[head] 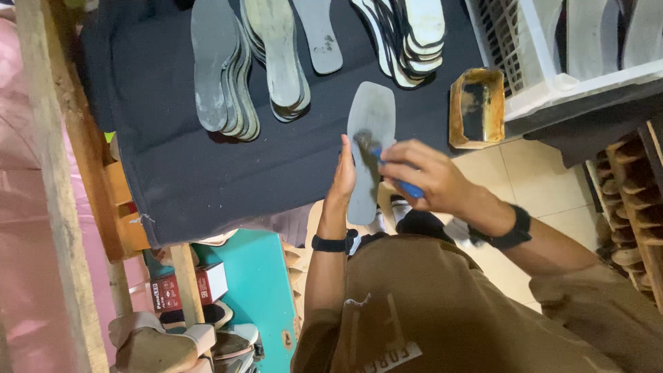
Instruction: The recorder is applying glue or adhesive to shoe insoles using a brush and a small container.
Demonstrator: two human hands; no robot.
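My left hand (342, 176) holds a grey shoe insole (370, 121) by its left edge, flat side toward me, over the near edge of a dark cloth-covered table (173, 166). My right hand (423, 174) grips a blue-handled brush (407, 188). The bristle end of the brush touches the middle of the insole. Both wrists wear black bands. A rectangular tin of dark glue (478, 107) sits just right of the insole, near the table corner.
Several stacks of grey and white insoles (228, 76) lie fanned out across the table. A white plastic crate (552, 48) stands at the right. A wooden rack with shoe parts (632, 207) is at far right. Boxes and shoes (186, 331) lie below the table.
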